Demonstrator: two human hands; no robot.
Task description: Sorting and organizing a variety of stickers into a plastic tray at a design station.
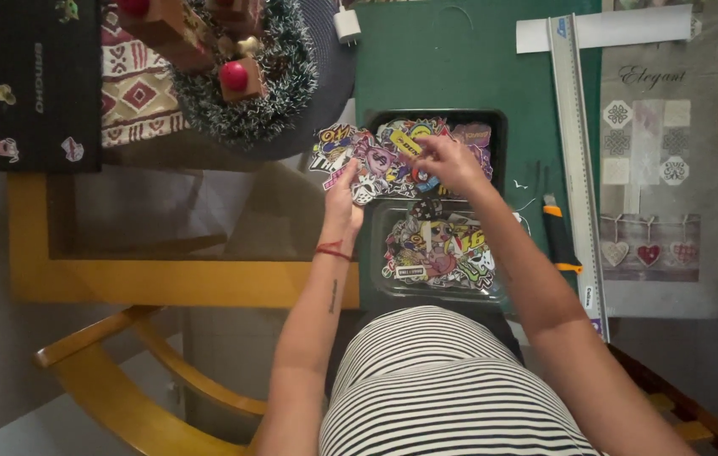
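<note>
1. Landmark first: the far black tray [494, 127] on the green cutting mat [452, 67]. It's heaped with colourful die-cut stickers [393, 156], and the pile spills over that tray's left edge onto the glass tabletop [232, 211].

2. Your left hand [342, 207] sits at the tray's near-left corner, fingers stretched toward the spilled stickers and lying on or just under them. I can't tell if it's actually pinching anything.

3. Your right hand [452, 160] is over the middle of the tray, fingertips drawn together in a small pinch on a yellow sticker [405, 142] at the top of the heap. The rest of the hand is loosely curled.

4. Handling guess: these are thin, featherlight and floppy, probably glossy, so they'll slide over each other and cling in clumps. Easy to crease, not breakable.

5. Best hold, I'd say, is an edge or corner pinched between thumb and forefinger, peeling one off the stack instead of grabbing from above. Flat ones may need a nail under the rim.

6. Just nearer you than the tray is a clear tray [393, 283] with more stickers. Right of the black tray are an orange-and-black utility knife [558, 241] and a long metal ruler [579, 169], so watch the blade side.
</note>
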